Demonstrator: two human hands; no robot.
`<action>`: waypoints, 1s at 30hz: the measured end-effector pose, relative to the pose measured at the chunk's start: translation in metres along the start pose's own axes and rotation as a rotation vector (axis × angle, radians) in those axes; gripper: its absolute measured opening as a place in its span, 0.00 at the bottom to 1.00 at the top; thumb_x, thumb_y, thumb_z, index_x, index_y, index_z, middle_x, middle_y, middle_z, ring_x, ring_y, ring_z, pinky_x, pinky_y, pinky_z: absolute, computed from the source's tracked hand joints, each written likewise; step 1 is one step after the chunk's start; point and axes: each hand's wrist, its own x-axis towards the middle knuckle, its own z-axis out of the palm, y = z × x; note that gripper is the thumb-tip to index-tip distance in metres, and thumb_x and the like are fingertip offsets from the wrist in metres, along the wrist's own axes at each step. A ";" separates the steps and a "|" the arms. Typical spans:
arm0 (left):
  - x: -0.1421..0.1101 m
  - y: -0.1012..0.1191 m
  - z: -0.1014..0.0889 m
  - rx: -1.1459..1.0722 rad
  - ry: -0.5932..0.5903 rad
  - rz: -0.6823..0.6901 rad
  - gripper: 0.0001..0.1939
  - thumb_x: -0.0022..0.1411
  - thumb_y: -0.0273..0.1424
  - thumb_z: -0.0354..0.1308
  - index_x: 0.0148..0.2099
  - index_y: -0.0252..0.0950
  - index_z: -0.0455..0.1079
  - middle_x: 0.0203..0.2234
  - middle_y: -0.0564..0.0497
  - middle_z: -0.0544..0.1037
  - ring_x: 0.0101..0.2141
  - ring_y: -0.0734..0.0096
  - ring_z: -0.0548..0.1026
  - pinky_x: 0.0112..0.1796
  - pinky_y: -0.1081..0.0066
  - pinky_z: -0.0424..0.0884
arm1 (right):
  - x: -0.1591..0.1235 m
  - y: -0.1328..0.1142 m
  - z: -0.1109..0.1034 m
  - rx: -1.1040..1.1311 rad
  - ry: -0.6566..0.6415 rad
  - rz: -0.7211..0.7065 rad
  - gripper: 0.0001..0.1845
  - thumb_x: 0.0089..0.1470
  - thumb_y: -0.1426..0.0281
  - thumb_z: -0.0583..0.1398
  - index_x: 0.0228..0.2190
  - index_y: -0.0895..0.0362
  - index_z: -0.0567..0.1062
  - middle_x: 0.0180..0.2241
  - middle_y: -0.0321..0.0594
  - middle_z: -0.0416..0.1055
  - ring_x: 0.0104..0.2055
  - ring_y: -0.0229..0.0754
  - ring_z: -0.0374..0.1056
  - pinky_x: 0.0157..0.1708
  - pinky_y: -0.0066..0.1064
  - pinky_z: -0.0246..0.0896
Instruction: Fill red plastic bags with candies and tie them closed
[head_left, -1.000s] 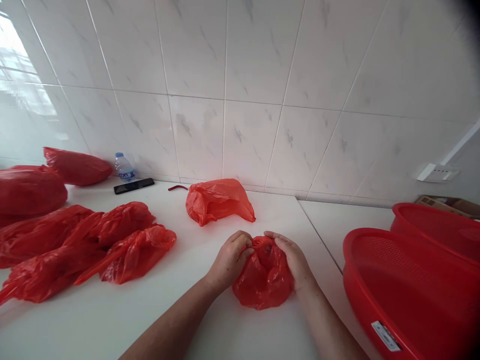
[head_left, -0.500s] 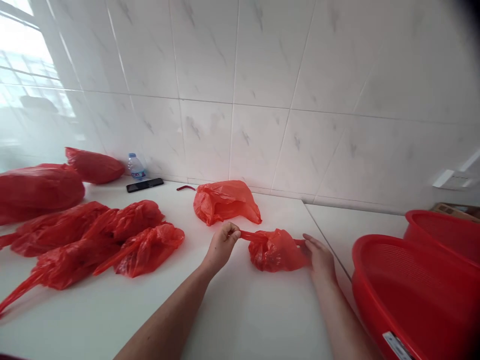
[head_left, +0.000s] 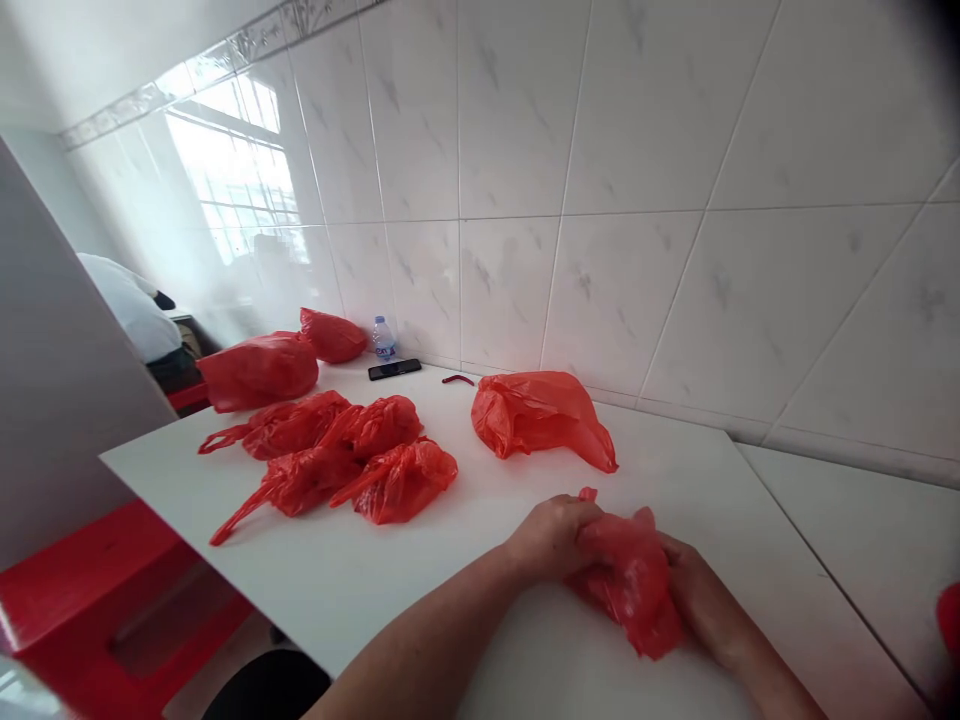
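Between my two hands is a small red plastic bag [head_left: 634,580], tilted and slightly blurred, with something inside that I cannot make out. My left hand [head_left: 551,540] is closed on its left side, and a bit of red plastic sticks up past the fingers. On the other side my right hand [head_left: 701,595] grips the bag, its fingertips hidden behind the plastic. Just beyond lies a looser red plastic bag [head_left: 544,415] with its mouth partly open. Several filled small red bags [head_left: 405,480] sit to the left on the white table [head_left: 420,580].
Two larger red bags [head_left: 259,370] stand at the table's far left. A water bottle [head_left: 383,340], a black phone [head_left: 395,369] and a thin dark red strip [head_left: 457,379] lie along the tiled wall. A red stool [head_left: 82,590] is lower left; a person's white top [head_left: 131,305] shows behind.
My view has swung left. The small bag has turned and come nearer; my hands, earlier apart and stretching its handles, are now close together around it.
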 end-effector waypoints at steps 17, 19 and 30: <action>-0.072 -0.044 -0.184 0.609 0.947 -0.650 0.30 0.49 0.39 0.61 0.54 0.38 0.63 0.51 0.40 0.65 0.52 0.43 0.62 0.48 0.46 0.61 | 0.009 0.004 -0.010 0.096 0.131 0.021 0.23 0.48 0.59 0.58 0.44 0.57 0.72 0.32 0.40 0.71 0.29 0.39 0.67 0.27 0.31 0.63; -0.073 -0.041 -0.172 0.704 0.895 -0.631 0.36 0.48 0.39 0.63 0.59 0.40 0.58 0.61 0.39 0.53 0.60 0.35 0.48 0.51 0.38 0.52 | 0.015 0.008 -0.005 0.029 0.195 0.006 0.21 0.49 0.60 0.57 0.43 0.57 0.72 0.31 0.39 0.71 0.29 0.39 0.67 0.25 0.30 0.62; 0.019 -0.060 -0.065 0.259 0.616 -0.313 0.40 0.47 0.36 0.64 0.61 0.39 0.53 0.62 0.38 0.52 0.60 0.49 0.53 0.53 0.53 0.59 | 0.036 0.015 0.019 -0.488 0.370 -0.177 0.11 0.52 0.65 0.52 0.32 0.50 0.74 0.32 0.36 0.75 0.31 0.41 0.68 0.30 0.33 0.57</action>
